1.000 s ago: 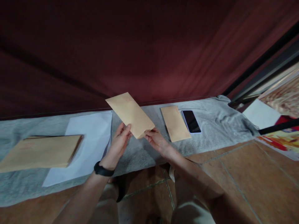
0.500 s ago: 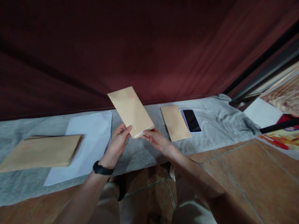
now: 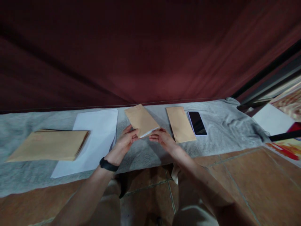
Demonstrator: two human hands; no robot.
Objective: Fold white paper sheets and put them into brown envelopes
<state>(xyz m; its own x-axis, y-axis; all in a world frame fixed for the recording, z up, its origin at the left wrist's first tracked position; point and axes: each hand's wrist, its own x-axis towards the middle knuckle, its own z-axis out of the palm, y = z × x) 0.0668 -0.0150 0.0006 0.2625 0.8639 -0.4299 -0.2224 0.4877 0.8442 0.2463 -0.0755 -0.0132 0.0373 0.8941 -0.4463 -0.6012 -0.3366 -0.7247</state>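
Observation:
Between my two hands is a brown paper envelope (image 3: 142,120), tilted, with a strip of white paper showing at its near, open end. My left hand (image 3: 127,137) grips the near left corner, thumb on top. At the near right corner, my right hand (image 3: 162,137) pinches the edge, its other fingers underneath. Just right of my right hand, a second brown envelope (image 3: 180,124) lies flat on the grey cloth (image 3: 150,160). To the left of my left hand are white paper sheets (image 3: 97,125), partly under a stack of brown envelopes (image 3: 54,144).
A phone (image 3: 197,123) with a dark screen lies beside the flat envelope. Behind the cloth hangs a dark red curtain (image 3: 145,56). Brown floor tiles (image 3: 235,175) show in front. At the far right are a dark bar (image 3: 285,136) and printed sheets (image 3: 284,150).
The held envelope has come down toward the cloth and lies flatter, its white paper strip showing more. Both hands keep hold of it. The view has shifted slightly.

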